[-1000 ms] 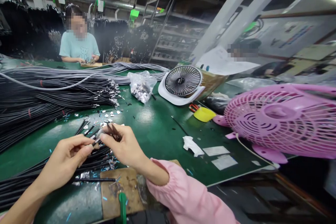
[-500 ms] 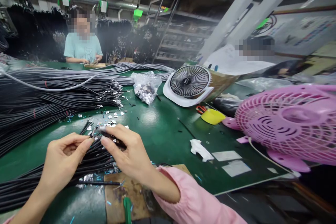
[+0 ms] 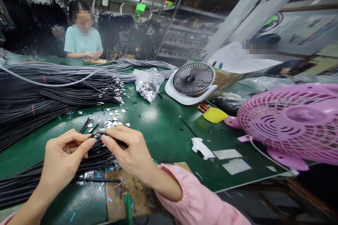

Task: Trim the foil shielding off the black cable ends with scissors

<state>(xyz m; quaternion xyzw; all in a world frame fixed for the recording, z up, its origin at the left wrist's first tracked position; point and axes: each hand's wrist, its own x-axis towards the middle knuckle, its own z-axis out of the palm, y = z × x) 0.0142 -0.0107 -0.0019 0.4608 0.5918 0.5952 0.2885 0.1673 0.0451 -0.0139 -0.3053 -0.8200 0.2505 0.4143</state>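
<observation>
My left hand (image 3: pixel 63 154) pinches a thin black cable (image 3: pixel 92 135) close to its end, thumb against forefinger. Right beside it, my right hand (image 3: pixel 129 147) is closed, its thumb and forefinger drawn together at the cable's end. A small grey piece (image 3: pixel 101 131) shows at the right forefinger's tip, and something dark lies under those fingers; what the right hand grips is too hidden to name. Below both hands lies a bundle of black cables (image 3: pixel 97 158). One black cable (image 3: pixel 100 180) with bared coloured wires reaches over a worn wooden board (image 3: pixel 113 197).
Foil scraps (image 3: pixel 111 123) litter the green table (image 3: pixel 158 130). Tied black cables (image 3: pixel 52 95) and grey cables (image 3: pixel 126 66) lie beyond. A plastic bag (image 3: pixel 149 84), white fan (image 3: pixel 192 81), yellow piece (image 3: pixel 215 115) and pink fan (image 3: pixel 287 123) stand around. A co-worker (image 3: pixel 83 42) sits opposite.
The fingertips of both hands have come slightly closer together at the cable's end. The view has shifted a little. The co-worker's hands have moved closer together.
</observation>
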